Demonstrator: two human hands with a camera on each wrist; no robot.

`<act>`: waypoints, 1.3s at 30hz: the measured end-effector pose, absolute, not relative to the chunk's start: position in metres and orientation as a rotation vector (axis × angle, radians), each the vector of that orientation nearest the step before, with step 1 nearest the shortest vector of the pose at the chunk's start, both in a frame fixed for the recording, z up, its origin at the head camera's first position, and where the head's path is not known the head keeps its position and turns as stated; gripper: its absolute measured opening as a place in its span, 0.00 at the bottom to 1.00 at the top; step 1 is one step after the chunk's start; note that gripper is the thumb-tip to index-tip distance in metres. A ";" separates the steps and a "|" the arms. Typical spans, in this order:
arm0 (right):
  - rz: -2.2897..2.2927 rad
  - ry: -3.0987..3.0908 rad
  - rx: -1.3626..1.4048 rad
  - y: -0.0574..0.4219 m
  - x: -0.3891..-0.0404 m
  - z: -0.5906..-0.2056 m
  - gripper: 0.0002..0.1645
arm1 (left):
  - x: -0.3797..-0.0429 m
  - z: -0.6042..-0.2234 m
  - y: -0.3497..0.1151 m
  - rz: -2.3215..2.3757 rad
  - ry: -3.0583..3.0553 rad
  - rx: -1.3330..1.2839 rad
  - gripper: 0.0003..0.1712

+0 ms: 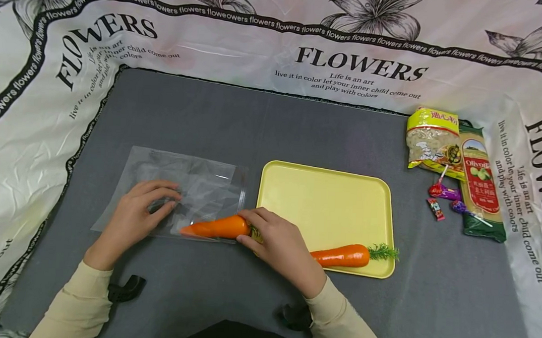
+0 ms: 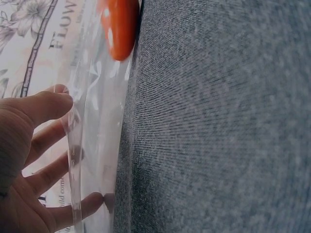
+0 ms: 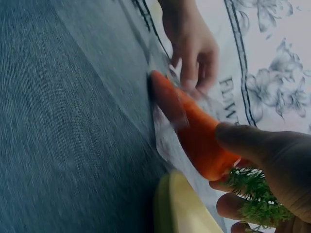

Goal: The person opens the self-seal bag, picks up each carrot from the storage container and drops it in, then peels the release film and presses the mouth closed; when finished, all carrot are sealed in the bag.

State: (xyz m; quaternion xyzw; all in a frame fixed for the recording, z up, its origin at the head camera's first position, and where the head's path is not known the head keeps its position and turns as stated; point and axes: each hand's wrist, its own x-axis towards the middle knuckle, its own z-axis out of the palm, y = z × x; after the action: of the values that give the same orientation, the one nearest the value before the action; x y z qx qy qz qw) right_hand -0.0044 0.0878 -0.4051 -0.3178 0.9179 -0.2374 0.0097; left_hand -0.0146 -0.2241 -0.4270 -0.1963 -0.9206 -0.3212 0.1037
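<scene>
A clear plastic bag [image 1: 198, 178] lies flat on the grey cloth, with a slightly raised film. My left hand [image 1: 137, 213] is at the bag; in the left wrist view its thumb and index fingertip meet at the film and pinch it. My right hand [image 1: 279, 242] grips an orange carrot [image 1: 218, 227] by its thick end, near the green leaves [image 3: 257, 194]. The carrot's pointed end aims left, and in the right wrist view clear film covers it. A second carrot [image 1: 344, 255] lies along the near side of a yellow tray [image 1: 324, 201], partly hidden by my right hand.
At the back right lie a yellow-topped food packet [image 1: 433, 141] and a green and red packet [image 1: 481, 183]. Several wrapped candies and lollipops, one a small red candy [image 1: 435, 209], lie beside them. A white printed cloth [image 1: 240, 51] borders the grey cloth [image 1: 201, 110].
</scene>
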 end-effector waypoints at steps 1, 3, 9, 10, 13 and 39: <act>-0.761 2.845 -0.992 0.085 -0.004 -0.405 0.29 | -0.014 -0.427 -0.224 -0.945 -2.717 -0.576 0.16; -0.792 2.799 -0.997 0.083 -0.004 -0.405 0.31 | -0.014 -0.427 -0.225 -0.942 -2.718 -0.575 0.16; -0.875 2.685 -0.988 0.088 -0.006 -0.403 0.38 | -0.014 -0.428 -0.226 -0.953 -2.702 -0.593 0.15; -0.886 2.679 -0.972 0.089 -0.006 -0.402 0.39 | -0.014 -0.428 -0.226 -0.956 -2.699 -0.594 0.15; -0.899 2.677 -0.891 0.094 -0.005 -0.402 0.41 | -0.014 -0.428 -0.227 -0.955 -2.698 -0.595 0.15; -1.304 2.484 -0.639 0.071 -0.002 -0.412 0.18 | -0.014 -0.428 -0.225 -0.947 -2.745 -0.546 0.13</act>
State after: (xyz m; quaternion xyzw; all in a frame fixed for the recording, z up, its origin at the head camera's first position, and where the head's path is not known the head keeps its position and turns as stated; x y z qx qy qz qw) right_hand -0.0022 0.0713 -0.4120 -0.2202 0.8558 -0.4492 0.1317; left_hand -0.0141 -0.2249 -0.4279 -0.1840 -0.9249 -0.3193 0.0934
